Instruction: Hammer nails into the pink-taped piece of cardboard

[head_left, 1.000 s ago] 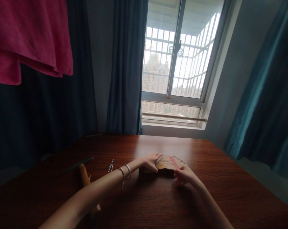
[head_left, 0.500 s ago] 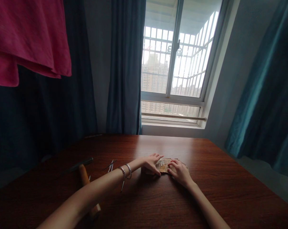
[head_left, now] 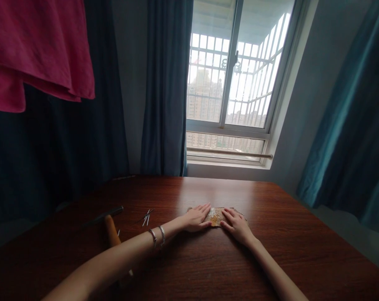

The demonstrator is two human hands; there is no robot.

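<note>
A flat, tan piece with dark speckles and a pale patch, perhaps cardboard (head_left: pixel 216 217), lies on the dark wooden table (head_left: pixel 189 267). My left hand (head_left: pixel 198 217) rests flat on its left part, fingers stretched out. On its right part lies my right hand (head_left: pixel 237 225), the fingers spread and gently bent. Both palms face down, and the middle of the piece shows between them. Two silver bracelets (head_left: pixel 158 237) circle my left wrist. What is under the hands is hidden.
To the left lies a hammer (head_left: pixel 111 230) with a wooden handle, partly covered by my left forearm. Several thin metal nails or rods (head_left: pixel 147 217) lie beyond that forearm. A window (head_left: pixel 227 83), blue curtains (head_left: pixel 166 83) and a hanging pink cloth (head_left: pixel 41 54) stand behind.
My left hand has shifted a little left and flattened down onto the speckled piece, its thumb lower. My right hand has stayed nearly in place.
</note>
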